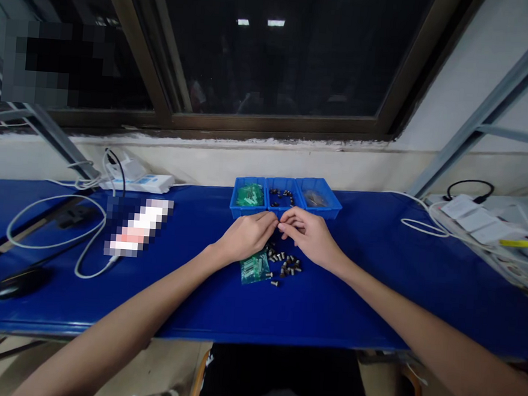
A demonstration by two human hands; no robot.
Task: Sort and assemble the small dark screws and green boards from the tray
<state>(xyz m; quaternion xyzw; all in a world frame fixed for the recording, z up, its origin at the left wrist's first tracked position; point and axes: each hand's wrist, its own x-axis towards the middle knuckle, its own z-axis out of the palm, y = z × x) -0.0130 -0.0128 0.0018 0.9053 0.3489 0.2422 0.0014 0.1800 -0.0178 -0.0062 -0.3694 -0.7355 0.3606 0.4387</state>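
Observation:
My left hand [245,236] and my right hand [309,237] meet at the fingertips just in front of a blue three-compartment plastic bin [285,208]. Whatever the fingertips pinch is too small to make out. The bin's left compartment holds green packets [250,195], its middle one dark screws [280,195], and its right one a clear bag [316,198]. Below my hands, loose dark screws [286,267] lie on the blue mat [193,301] beside a green-tinted plastic bag [255,266].
To the left lie a white cable loop [54,222], a pixelated object [139,228], a white power strip [136,177] and a black computer mouse [23,282]. Papers [479,219] and cables sit at the right. A dark window rises behind the mat.

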